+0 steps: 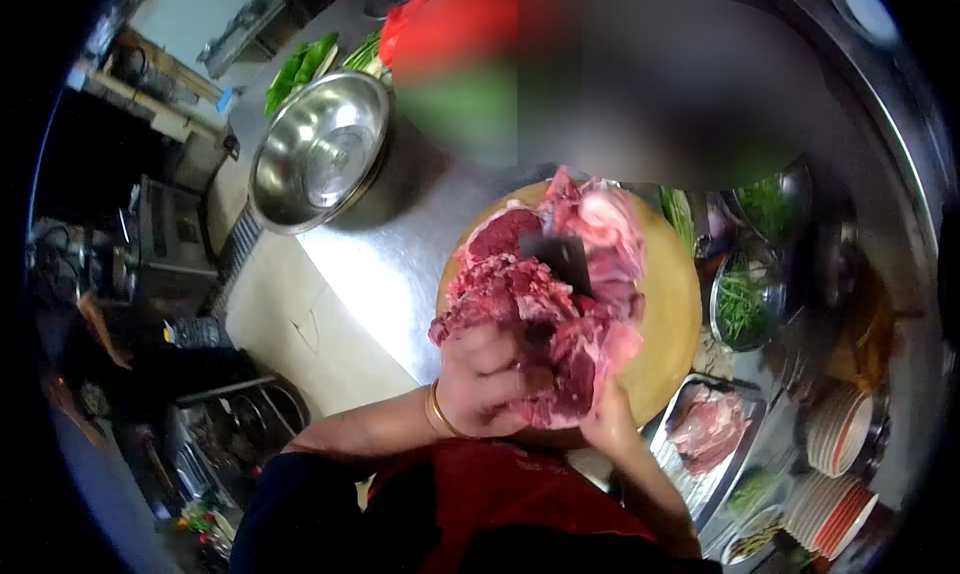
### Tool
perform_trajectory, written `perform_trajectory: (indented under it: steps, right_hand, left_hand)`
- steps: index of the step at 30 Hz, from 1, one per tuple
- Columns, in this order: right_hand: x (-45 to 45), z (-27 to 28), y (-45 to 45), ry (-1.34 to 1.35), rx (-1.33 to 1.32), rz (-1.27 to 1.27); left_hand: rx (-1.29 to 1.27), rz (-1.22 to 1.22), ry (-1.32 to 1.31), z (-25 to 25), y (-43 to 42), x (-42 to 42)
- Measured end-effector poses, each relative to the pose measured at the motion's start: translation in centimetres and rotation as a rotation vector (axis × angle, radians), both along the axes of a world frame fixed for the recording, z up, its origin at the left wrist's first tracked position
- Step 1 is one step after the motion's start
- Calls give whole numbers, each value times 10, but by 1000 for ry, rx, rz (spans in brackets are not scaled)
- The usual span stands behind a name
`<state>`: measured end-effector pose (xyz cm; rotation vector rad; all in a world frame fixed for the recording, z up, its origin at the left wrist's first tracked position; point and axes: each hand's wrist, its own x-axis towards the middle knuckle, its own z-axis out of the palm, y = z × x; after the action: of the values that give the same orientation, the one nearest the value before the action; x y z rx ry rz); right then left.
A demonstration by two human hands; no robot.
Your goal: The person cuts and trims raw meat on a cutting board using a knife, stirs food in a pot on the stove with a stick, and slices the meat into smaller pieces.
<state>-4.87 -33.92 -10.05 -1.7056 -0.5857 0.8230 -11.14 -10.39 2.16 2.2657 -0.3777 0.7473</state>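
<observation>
A heap of raw red meat (500,292) lies on a round wooden chopping board (672,324). My left hand (485,379), with a gold bracelet at its wrist, has its fingers curled over a dark red piece of meat (572,379) at the board's near side. My right hand (612,414) grips the same piece from the right, by its pale edge. Beyond both hands, the dark blade of a cleaver (558,262) rests among the meat; its handle cannot be made out. Paler, fatty meat (605,224) lies at the board's far side.
An empty steel bowl (325,159) stands on the steel table (375,284) at left, near leafy greens (302,74). At right are a metal tray (715,489) with meat, a bowl of chopped greens (742,299) and stacked bowls (830,514). The far area is blurred.
</observation>
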Motion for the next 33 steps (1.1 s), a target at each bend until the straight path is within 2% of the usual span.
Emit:
perform_trajectory:
  steps: [2, 3, 6, 7, 8, 9, 11, 12, 16, 18, 22, 24, 25, 27, 29, 30, 32, 33]
  right_hand:
    - [-2, 7, -10, -79, -26, -42]
    - [5, 22, -4, -50, 13, 49]
    - [24, 56, 36, 497, 136, -69]
    - [31, 61, 50, 1071, 176, -196]
    - [30, 27, 43, 868, 43, -219]
    - [29, 31, 37, 808, -58, -351]
    - [35, 45, 2, -311, -262, 156]
    - [34, 47, -13, -336, -274, 105]
    - [40, 67, -44, -481, -489, 179]
    - [41, 67, -42, -494, -333, 112]
    - [33, 72, -23, -685, -402, 230]
    - [26, 80, 6, -715, -469, 285]
    - [23, 83, 20, -739, -550, 325]
    - [25, 88, 48, -779, -555, 357]
    - [28, 92, 75, -863, -524, 376]
    - [27, 96, 84, -870, -509, 391]
    - [23, 104, 70, -818, -576, 414]
    - [24, 109, 68, -767, -632, 434]
  left_hand:
    - [-52, -16, -39, -9, -3, -14]
    - [-1, -27, -71, -16, -9, -24]
    - [6, -14, -131, -38, -27, -47]
    - [57, -61, -137, -45, -28, -55]
    - [108, -110, -146, -52, -27, -61]
    - [91, -102, -148, -60, -27, -72]
    - [118, -164, -142, -76, -22, -93]
    - [132, -159, -131, -82, -20, -105]
    - [190, -165, -90, -123, -2, -143]
    - [238, -97, 8, -126, -1, -153]
    - [248, -88, 73, -110, -1, -161]
    - [13, -102, 204, -82, 2, -161]
    - [13, -89, 203, -80, 5, -160]
    - [-522, 166, 492, -80, 17, -150]
    - [-496, 756, 306, -85, 18, -117]
    - [-505, 757, 311, -97, 18, -110]
    - [-572, 572, 466, -120, 19, -98]
    - [-556, 601, 499, -115, 15, -96]
